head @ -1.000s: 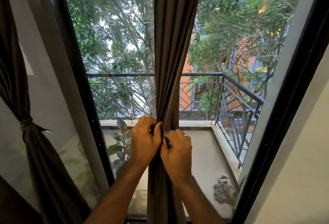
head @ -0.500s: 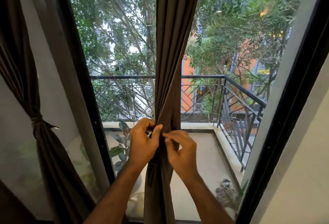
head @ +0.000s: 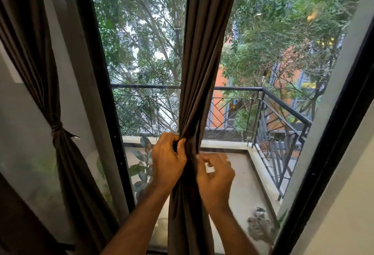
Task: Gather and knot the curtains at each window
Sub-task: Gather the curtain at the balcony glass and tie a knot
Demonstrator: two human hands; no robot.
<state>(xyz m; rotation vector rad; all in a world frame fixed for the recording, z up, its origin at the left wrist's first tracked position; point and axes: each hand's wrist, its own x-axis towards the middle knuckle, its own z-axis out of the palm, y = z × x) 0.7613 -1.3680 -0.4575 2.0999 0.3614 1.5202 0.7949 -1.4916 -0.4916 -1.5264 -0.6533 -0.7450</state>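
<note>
- A brown curtain (head: pixel 204 56) hung gathered into a narrow column down the middle of the window (head: pixel 141 56), in front of the glass.
- The left hand (head: pixel 169 163) was clenched on the curtain's left edge at its narrowest point, thumb and fingers pinching a fold of cloth.
- The right hand (head: pixel 215 175) sat just right of the gathered cloth, slightly lower, blurred; its fingers were curled near the cloth, and whether they gripped anything could not be told.
- Both forearms rose from the bottom edge, one on each side of the curtain.
- Below the hands the curtain fell loose and widened again toward the floor.
- A second curtain (head: pixel 38 56) hung at far left, cinched at mid-height by a tie (head: pixel 56 128), with a short end sticking out to the right.
- A dark frame (head: pixel 101 84) stood between the two curtains; another dark frame ran up the right side.
- Beyond the glass lay a balcony with a black railing (head: pixel 269 96), a leafy plant (head: pixel 141 163) at its left and a small heap of debris (head: pixel 259 226) near its right corner.
- Trees and an orange building filled the background.
</note>
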